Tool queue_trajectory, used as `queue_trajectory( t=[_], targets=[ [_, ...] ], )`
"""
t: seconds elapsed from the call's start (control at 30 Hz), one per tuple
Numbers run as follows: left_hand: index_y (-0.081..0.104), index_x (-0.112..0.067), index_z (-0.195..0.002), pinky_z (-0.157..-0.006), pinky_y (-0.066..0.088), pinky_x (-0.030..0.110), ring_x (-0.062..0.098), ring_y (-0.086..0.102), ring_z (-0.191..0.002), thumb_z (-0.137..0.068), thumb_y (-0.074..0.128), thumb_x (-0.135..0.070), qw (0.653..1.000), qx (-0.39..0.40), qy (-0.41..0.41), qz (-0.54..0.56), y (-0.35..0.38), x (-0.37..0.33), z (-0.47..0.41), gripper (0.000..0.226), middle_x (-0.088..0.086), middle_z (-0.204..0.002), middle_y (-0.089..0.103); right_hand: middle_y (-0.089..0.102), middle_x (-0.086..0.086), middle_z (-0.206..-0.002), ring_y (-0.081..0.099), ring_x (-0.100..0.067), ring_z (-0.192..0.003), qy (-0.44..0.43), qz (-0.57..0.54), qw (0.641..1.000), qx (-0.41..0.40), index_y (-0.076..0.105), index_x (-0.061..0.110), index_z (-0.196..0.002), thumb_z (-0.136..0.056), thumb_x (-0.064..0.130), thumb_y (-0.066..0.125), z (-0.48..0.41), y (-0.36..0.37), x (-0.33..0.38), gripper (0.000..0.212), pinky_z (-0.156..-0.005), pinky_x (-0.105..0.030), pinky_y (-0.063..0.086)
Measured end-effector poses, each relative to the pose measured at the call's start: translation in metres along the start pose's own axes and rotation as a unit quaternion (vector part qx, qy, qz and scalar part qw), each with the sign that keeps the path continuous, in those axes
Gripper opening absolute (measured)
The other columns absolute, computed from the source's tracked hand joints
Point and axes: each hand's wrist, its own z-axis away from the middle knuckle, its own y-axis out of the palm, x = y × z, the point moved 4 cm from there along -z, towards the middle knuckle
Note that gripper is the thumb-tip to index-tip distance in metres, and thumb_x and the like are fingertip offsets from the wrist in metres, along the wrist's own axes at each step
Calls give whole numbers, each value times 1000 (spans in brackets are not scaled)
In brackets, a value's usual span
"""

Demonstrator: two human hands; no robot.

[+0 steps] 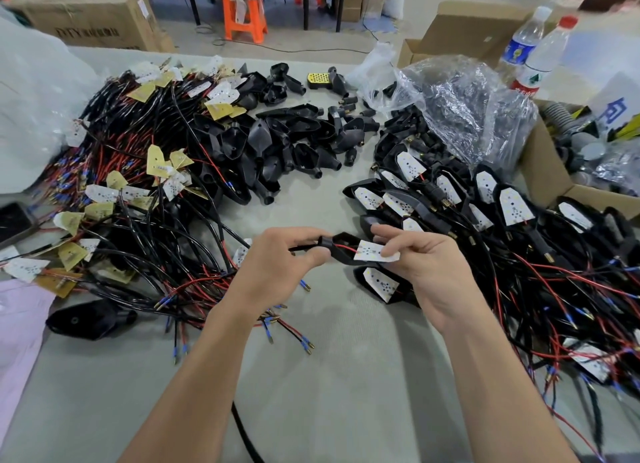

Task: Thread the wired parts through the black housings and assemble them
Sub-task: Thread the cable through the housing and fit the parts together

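Both hands were seating one part: left hand (277, 266) gripped the black housing (341, 249), right hand (427, 272) pinched the wired board (375, 253), which probably needed pressing in next.

Left hand (277, 268), housing (343, 258) — right hand (429, 272), board (369, 251).
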Motion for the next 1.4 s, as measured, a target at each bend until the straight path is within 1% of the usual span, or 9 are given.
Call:
queue_trajectory(
  t=[0.2, 0.43, 0.67, 0.8, 0.87, 0.93, 1.03, 1.2, 1.4],
  targets=[
    [74, -59, -98, -87, 45, 6, -6, 69, -99, -92, 73, -9, 998, 27, 15, 46, -4, -4, -1, 50, -24, -98, 77, 75, -16, -116, 67, -25, -120, 73, -72, 995, 2, 77, 1, -72, -78, -19, 32, 1, 2, -8, 50, -90, -51, 60],
    [76, -51, -107, -69, 54, 18, 5, 68, -66, -84, 76, -29, 999, -11, -8, 51, -2, -5, 3, 32, -12, -82, 78, 67, -26, -127, 66, -44, -117, 109, -172, 976, 77, 73, -7, -107, -95, 3, 44, 13, 10, -11, 33, -86, -45, 60],
    [77, -50, -102, -67, 56, 33, 19, 67, -69, -82, 81, -36, 999, -38, -18, -29, -1, -9, 7, 24, -12, -78, 76, 74, -21, -115, 73, -40, -102, 82, -149, 985, 21, 80, 0, -81, -77, -2, 64, 17, 1, -7, 17, -85, -42, 63],
    [78, -49, -88, -56, 50, 27, 16, 64, -61, -84, 82, -25, 998, -62, -29, -5, -5, -5, 11, 25, -17, -76, 75, 76, -15, -106, 75, -35, -94, 56, -91, 994, -28, 81, 6, -75, -90, -15, 55, 17, -4, -11, 37, -84, -40, 63],
    [79, -48, -84, -52, 47, 34, 20, 61, -55, -85, 82, -23, 998, -55, -42, 1, -6, -2, 14, 25, -11, -72, 75, 78, -11, -106, 75, -28, -96, 45, -32, 998, -34, 82, 10, -77, -90, -9, 61, 18, -3, -13, 31, -83, -35, 62],
    [80, -45, -83, -48, 39, 25, 10, 51, -48, -84, 82, -24, 998, -53, -42, -12, -6, 0, 16, 21, -7, -64, 72, 78, -3, -106, 74, -15, -101, 31, 56, 998, -17, 83, 17, -82, -83, 5, 73, 21, 0, -13, 16, -86, -30, 60],
    [81, -40, -81, -48, 34, 15, 3, 45, -47, -83, 82, -24, 997, -52, -43, -22, -6, 0, 17, 16, -8, -58, 68, 79, 11, -97, 71, -1, -98, -16, 206, 978, -28, 83, 29, -80, -79, 4, 75, 23, 2, -12, 25, -83, -23, 53],
    [76, -44, -70, -47, 32, 12, 3, 42, -43, -84, 78, -26, 997, 7, -52, -60, -3, 1, 16, 23, -11, -49, 57, 72, 18, -79, 67, -8, -76, -82, 353, 926, -104, 74, 37, -84, -83, 24, 70, 24, 8, -12, 13, -72, -26, 53],
    [72, -40, -75, -68, 55, 31, 5, 64, -66, -88, 69, -32, 985, 16, -72, -157, 4, 5, 16, 16, -19, -71, 70, 60, 9, -66, 53, -11, -66, -73, 440, 891, -84, 60, 32, -77, -94, 16, 60, 34, 18, -36, 23, -60, -24, 40]
  ],
)
